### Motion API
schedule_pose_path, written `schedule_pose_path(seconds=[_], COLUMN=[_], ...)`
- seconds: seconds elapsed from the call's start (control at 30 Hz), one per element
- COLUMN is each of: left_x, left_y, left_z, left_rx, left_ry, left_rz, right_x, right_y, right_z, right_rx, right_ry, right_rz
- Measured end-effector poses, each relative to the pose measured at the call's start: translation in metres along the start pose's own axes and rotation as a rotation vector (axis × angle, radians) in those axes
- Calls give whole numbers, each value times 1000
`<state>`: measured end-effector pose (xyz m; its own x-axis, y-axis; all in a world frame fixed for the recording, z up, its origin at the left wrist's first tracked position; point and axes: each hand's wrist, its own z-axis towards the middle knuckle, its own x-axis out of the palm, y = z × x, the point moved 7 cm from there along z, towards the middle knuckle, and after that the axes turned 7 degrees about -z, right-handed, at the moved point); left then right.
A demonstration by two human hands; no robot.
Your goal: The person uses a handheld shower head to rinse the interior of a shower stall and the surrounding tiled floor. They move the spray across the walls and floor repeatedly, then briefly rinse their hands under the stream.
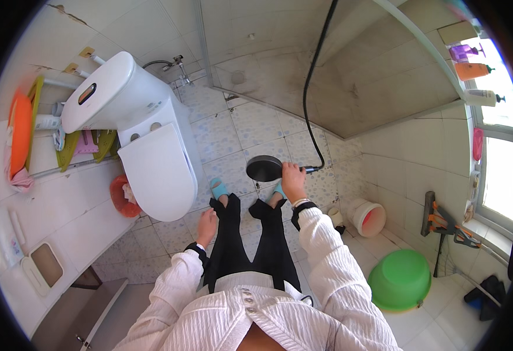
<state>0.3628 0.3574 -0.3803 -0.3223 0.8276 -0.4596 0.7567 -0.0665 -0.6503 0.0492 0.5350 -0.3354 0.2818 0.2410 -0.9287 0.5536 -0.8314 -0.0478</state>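
My right hand (294, 180) grips the handle of a black handheld shower head (264, 169), whose round head points left above the tiled floor. From the handle's right end a black shower hose (305, 96) curves up and leaves the picture at the top. My left hand (206, 227) hangs beside my left thigh, its fingers loosely bent and partly turned away; nothing shows in it. A white toilet (160, 171) with its lid down stands to the left of my feet, apart from both hands. I wear light blue slippers (219, 188).
A glass shower screen (278, 109) stands ahead. To the left is a red-lined waste bin (122, 195). On the right are a white bucket (368, 218) lying tipped over, a green basin (400, 280) and a squeegee (429, 215). Bottles (473, 70) line the window side.
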Motion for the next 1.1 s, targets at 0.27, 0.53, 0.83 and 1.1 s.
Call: schedule_pose_path(seconds=[0.27, 0.53, 0.83, 1.1], left_x=[-17, -23, -40, -43], left_y=[11, 30, 33, 51], left_z=[5, -1, -4, -12], left_rx=[24, -6, 30, -15], left_ry=[-46, -61, -109, -131], left_rz=[-21, -50, -84, -67], right_x=[-15, -13, -12, -20], right_y=[35, 59, 103, 127], right_z=[31, 31, 48, 49], right_rx=[3, -86, -88, -246], right_ry=[25, 112, 174, 57], right_rz=[-47, -131, -96, -127])
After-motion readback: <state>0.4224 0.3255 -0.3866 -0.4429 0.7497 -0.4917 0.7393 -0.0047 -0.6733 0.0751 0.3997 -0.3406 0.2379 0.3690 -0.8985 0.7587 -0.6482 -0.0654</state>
